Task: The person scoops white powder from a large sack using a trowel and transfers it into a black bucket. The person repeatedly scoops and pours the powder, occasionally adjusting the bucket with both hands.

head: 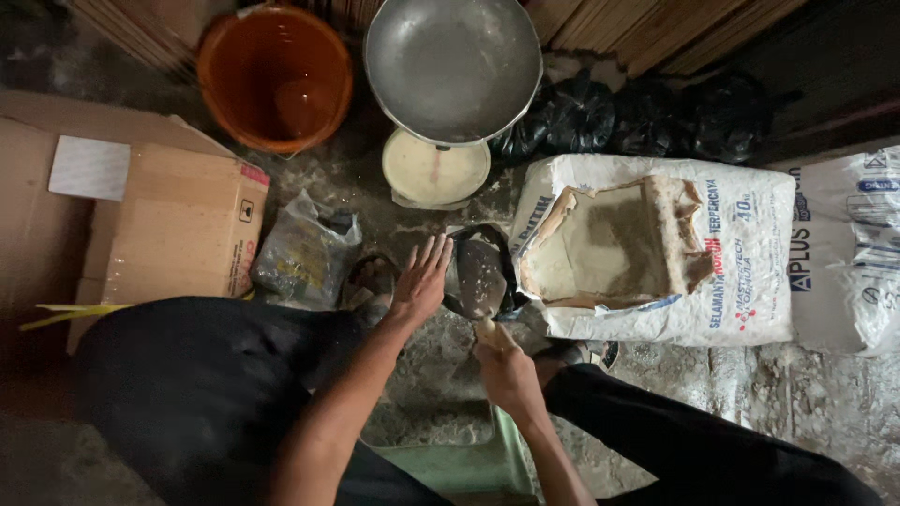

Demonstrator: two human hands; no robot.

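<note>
A small black bag (478, 276), dusted with pale powder, is seen at frame centre. The left hand (422, 281) is laid flat and open against the bag's 9 o'clock side, fingers spread. The right hand (506, 367) is closed on a small pale scoop (487, 328) at the bag's 6 o'clock edge. A torn white sack (656, 248) of grey powder lies touching at 3 o'clock. A weighing scale (441, 164) with metal pan stands at 12 o'clock, an orange bucket (275, 75) at 11 o'clock, a cardboard box (178, 220) at 9 o'clock.
</note>
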